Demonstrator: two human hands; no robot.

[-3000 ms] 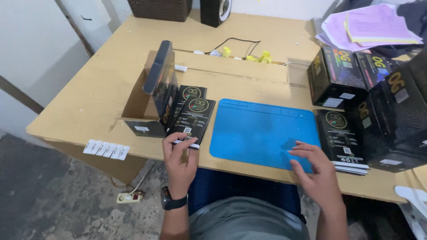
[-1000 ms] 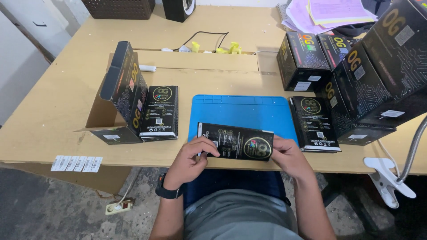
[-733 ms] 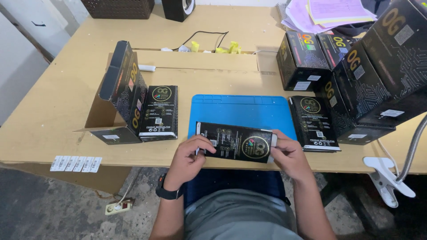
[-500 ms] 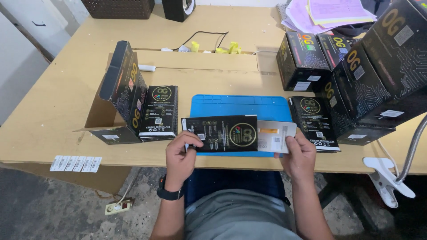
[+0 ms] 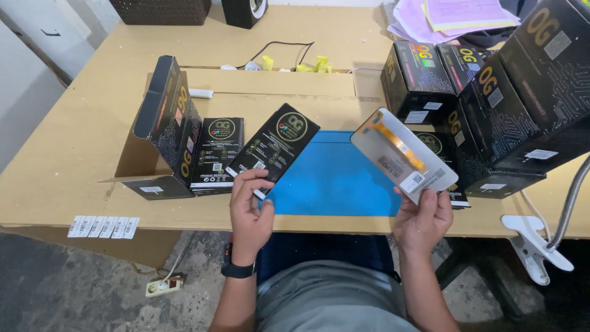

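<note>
A person seated at a wooden worktop [image 5: 74, 160] holds two items above a blue mat [image 5: 335, 178] at centre frame. The left hand [image 5: 251, 212] pinches the lower corner of a flat black sleeve box [image 5: 274, 147] between thumb and fingers, tilted up towards the upper right. The right hand [image 5: 423, 215] pinches the lower edge of a thin grey panel [image 5: 402, 154] with an orange flex strip on its back, held clear of the box to the right of centre. Such a panel looks fragile, so holding it by the edges, off the flex strip, and keeping it over the soft mat seems the sound way to handle it. At left of frame, an open carton [image 5: 163, 123] stands beside a short stack of matching sleeve boxes [image 5: 216, 154]; larger black cartons [image 5: 522, 104] crowd the upper right, with loose papers [image 5: 455, 15] behind them. A strip of white labels [image 5: 103, 226] hangs at the worktop's near-left edge, and a white clamp [image 5: 531, 243] grips the lower-right edge. The floor below is bare, stained concrete.
</note>
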